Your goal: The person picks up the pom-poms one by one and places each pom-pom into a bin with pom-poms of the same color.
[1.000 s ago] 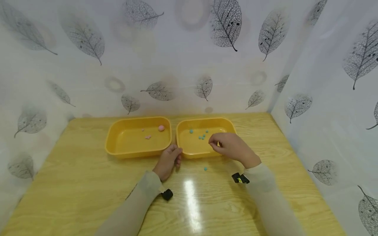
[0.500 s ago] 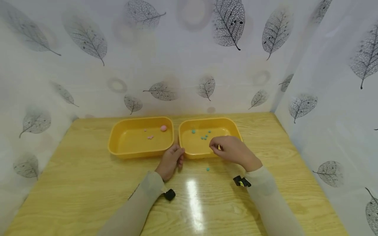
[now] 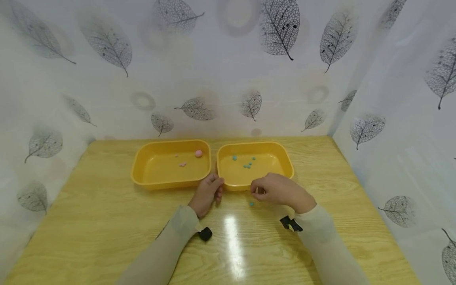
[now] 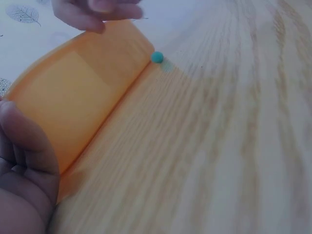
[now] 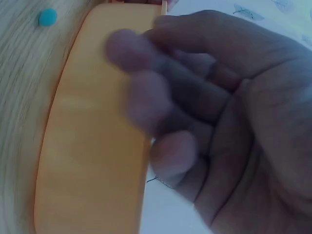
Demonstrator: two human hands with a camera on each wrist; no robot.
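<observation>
In the head view my left hand (image 3: 206,194) pinches the near left corner of the right yellow tray (image 3: 256,144). The left wrist view shows its thumb (image 4: 22,126) at the tray's rim. My right hand (image 3: 281,192) hovers by the tray's near right side, its fingers loosely curled with nothing seen between them. On the table just below its fingertips lies a small teal ball (image 3: 251,204), next to the tray's wall in the left wrist view. Several more teal balls (image 3: 244,166) lie inside this tray, one of them larger (image 3: 234,158).
To the left stands a second yellow tray (image 3: 142,183), holding a large pink ball (image 3: 198,153) and several small pink pieces (image 3: 183,164). Both trays stand on a wood-grain table (image 3: 92,221). White sheets (image 3: 213,59) printed with leaves rise behind and at the sides.
My right hand has moved from above the right tray toward me, down near the teal ball on the table. My left hand stays at the tray's corner. The head view has shifted slightly.
</observation>
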